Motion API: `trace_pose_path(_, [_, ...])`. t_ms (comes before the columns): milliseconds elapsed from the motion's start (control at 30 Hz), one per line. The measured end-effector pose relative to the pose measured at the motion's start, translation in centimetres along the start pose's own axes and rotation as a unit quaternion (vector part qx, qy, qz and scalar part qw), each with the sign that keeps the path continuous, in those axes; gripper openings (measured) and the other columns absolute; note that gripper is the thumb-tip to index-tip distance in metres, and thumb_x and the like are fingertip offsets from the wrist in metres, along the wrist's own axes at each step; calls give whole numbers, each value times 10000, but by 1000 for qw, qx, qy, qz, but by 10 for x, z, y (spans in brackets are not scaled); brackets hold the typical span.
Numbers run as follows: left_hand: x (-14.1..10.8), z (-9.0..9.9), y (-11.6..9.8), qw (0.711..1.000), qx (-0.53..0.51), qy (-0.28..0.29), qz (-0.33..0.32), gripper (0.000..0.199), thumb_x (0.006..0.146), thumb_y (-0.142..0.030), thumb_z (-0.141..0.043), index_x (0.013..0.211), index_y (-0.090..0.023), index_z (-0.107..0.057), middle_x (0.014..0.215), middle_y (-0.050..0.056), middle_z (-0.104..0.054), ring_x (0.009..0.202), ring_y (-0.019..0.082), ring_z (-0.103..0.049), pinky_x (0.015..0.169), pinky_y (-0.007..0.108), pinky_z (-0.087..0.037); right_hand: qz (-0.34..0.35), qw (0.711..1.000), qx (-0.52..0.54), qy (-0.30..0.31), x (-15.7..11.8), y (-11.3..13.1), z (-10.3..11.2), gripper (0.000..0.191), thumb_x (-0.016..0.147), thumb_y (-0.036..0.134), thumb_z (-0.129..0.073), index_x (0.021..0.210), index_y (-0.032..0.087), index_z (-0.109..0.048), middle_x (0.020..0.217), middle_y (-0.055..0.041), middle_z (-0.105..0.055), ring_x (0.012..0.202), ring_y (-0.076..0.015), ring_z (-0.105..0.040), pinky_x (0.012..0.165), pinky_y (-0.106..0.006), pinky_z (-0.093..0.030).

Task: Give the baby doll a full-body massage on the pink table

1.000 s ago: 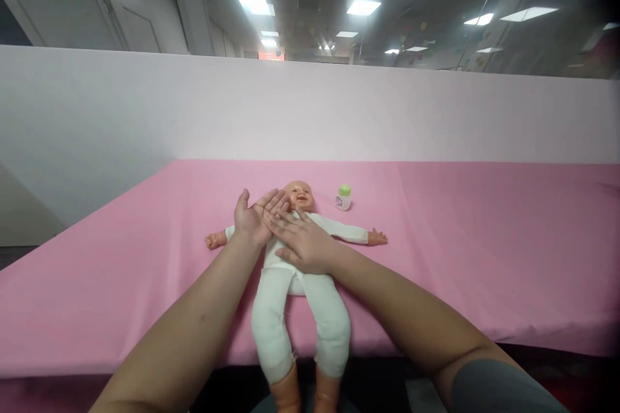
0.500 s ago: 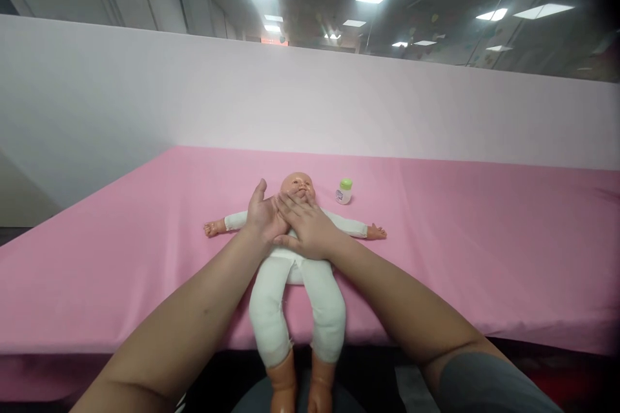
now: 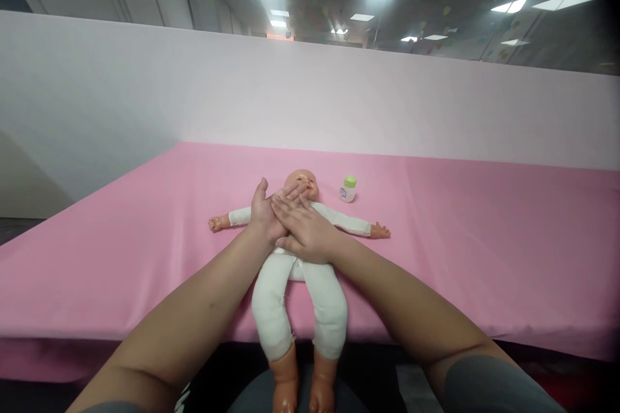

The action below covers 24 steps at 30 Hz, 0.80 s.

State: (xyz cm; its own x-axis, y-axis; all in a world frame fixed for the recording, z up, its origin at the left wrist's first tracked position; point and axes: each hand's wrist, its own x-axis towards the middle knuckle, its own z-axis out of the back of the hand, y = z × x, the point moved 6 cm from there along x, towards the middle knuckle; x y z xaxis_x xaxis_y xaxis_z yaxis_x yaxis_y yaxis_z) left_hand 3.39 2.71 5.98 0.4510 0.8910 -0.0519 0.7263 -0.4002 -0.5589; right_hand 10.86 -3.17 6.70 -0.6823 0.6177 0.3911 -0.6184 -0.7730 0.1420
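Note:
A baby doll [image 3: 330, 316] with a white cloth body lies on its back, arms spread and feet toward me. Over its chest, my left hand [image 3: 267, 211] is turned palm up with the thumb raised and fingers stretched out. My right hand [image 3: 310, 230] lies palm down across the left palm and fingers, its own fingers flat. Nothing shows between the two palms. Together they hide the doll's chest and part of its chin; whether they touch the doll I cannot tell. Right of the doll's head stands a small clear jar [image 3: 347, 190] with a green lid.
A pink cloth [image 3: 484, 239] covers the table, whose front edge runs below the doll's knees. The doll's lower legs hang past that edge. Behind the table rises a white partition [image 3: 310, 97], with glass and ceiling lights above it.
My right hand has slid slightly back along the left palm, so more of the left fingers show. The whole view has shifted a little; the doll and jar stay in place.

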Motion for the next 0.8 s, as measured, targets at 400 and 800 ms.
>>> trace_pose_path(400, [3,16,-37,998,-29,-6,-55,847,978,-671,-452,1518,-19,-454,1364,291,-648,1276,365,-655,1020,458,-572,-36,998,0,49,-5,-16,1,690,1102,537,-362,1672,172,-232,1718,-121,-233,1622,-298,-120,1311,-595,-63])
trace_pose_path(800, [-8,-12,8,999,-24,29,36,889,954,-742,-415,1451,-15,-535,1307,296,-677,1243,402,-664,1078,539,-518,-52,998,-32,-9,-3,-8,3,869,1048,682,-386,1689,157,-128,1733,-138,-137,1627,-311,-72,1312,-594,-4])
